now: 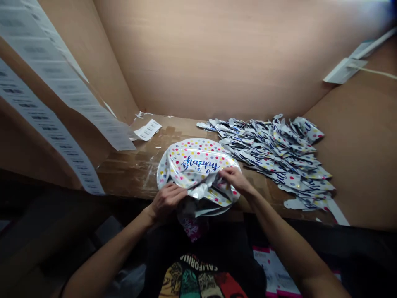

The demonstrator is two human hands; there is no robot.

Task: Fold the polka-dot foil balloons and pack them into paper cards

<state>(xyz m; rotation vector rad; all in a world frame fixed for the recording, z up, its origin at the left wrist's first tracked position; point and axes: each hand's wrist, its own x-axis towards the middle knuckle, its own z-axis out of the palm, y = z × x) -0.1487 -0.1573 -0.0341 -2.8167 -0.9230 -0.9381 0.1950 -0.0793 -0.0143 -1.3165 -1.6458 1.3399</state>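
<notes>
A round silver foil balloon [198, 169] with multicoloured polka dots and blue "happy" script lies crumpled on the wooden worktop [136, 176]. My left hand [166, 201] grips its near edge, and my right hand [236, 180] pinches a fold on its right side. Loose foil sags between my hands and partly hides the lettering. To the right of my right hand lies a heap of flattened foil balloons [274, 159] with the same print, its nearest pieces a short way from my hand.
Cardboard walls [217, 54] surround the worktop. Long sheets of barcode labels [58, 107] hang at the left, with a small label strip [148, 129] on the worktop. Pink-and-white printed papers [274, 269] lie below the near edge, beside my dark printed shirt [198, 269].
</notes>
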